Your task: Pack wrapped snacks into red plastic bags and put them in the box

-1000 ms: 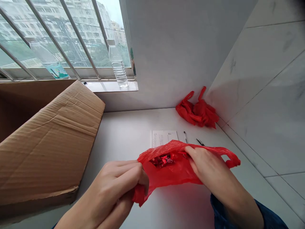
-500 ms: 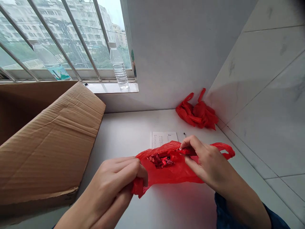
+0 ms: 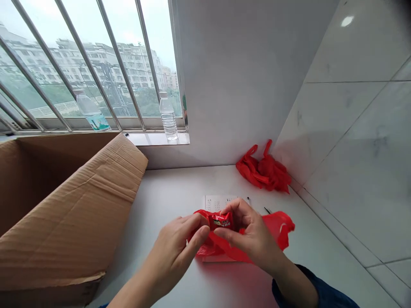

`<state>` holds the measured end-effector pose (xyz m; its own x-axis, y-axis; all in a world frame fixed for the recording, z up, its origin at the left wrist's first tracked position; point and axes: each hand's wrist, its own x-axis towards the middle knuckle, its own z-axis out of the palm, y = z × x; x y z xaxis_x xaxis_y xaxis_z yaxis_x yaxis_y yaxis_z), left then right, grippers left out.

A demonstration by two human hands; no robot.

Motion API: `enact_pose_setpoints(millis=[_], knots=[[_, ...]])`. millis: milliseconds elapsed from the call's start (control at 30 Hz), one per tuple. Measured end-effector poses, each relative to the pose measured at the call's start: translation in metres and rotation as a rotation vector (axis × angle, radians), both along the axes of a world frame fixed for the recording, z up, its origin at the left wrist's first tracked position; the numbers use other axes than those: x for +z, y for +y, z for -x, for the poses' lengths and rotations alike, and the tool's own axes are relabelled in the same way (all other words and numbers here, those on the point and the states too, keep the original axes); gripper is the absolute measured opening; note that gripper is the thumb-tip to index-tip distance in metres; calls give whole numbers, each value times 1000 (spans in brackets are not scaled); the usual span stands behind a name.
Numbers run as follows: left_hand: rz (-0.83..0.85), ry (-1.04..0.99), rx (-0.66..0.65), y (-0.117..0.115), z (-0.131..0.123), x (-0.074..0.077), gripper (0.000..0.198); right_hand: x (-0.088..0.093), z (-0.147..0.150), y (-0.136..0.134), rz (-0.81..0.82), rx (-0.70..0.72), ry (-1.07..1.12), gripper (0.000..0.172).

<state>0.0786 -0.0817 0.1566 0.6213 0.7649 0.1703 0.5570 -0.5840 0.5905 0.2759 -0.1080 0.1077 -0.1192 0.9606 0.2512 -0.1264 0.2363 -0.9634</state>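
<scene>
A small glossy red foil packet (image 3: pixel 220 220) is held above the desk (image 3: pixel 167 201), at the gathered mouth of a thin, crinkled red plastic bag (image 3: pixel 276 224). The left hand (image 3: pixel 175 252) and the right hand (image 3: pixel 248 235) are brought together, fingers curled and clamped on the gathered film around the packet; which fingers bear on the packet itself cannot be told. Both forearms angle inward from the lower edge of the view, and a dark blue sleeve (image 3: pixel 305 286) covers the right wrist. A printed paper sheet (image 3: pixel 215 203) lies beneath the bag, partly covered. A slim pen (image 3: pixel 248 200) lies just beyond the right hand. Crumpled red plastic bags (image 3: pixel 263 171) are heaped against the wall. A corrugated cardboard box (image 3: pixel 64 205) stands at left, beside the desk's edge.
</scene>
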Motion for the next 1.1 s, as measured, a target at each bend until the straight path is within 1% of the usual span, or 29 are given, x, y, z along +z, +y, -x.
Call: enact_pose_setpoints(millis=[67,133,267,333,433,567,700,767,833,933,967,1033,1100], knots=[[19,-59,8,-2,-4,-3,35,-3,4,4,38,31,19,28],[-2,-95,18,-4,-7,-6,32,-4,4,5,59,56,2,30],[-92,-117,21,-2,-8,-10,36,-2,-3,7,85,120,-13,37],[-101,-119,14,0,-7,-12,35,-1,-7,9,104,138,8,37],[-72,-128,-1,3,-7,-14,35,-1,-10,11,103,96,-5,40],[20,-183,-20,4,-8,-14,38,-2,-7,8,82,30,18,39],[100,-249,-36,3,-8,-13,38,-2,0,7,85,45,133,36],[107,-255,-42,3,-8,-13,37,0,0,6,93,48,155,36],[66,-238,-55,3,-6,-11,37,4,-4,3,55,18,66,35],[-32,-192,-67,0,0,-8,33,13,-19,-9,-133,-123,-289,28],[-39,-184,-69,-2,2,-6,32,15,-26,-13,-202,-180,-421,26],[9,-200,-82,-5,6,-2,33,17,-36,-21,-289,-222,-634,24],[112,-243,-103,-10,9,1,39,15,-40,-25,-295,-180,-804,25]])
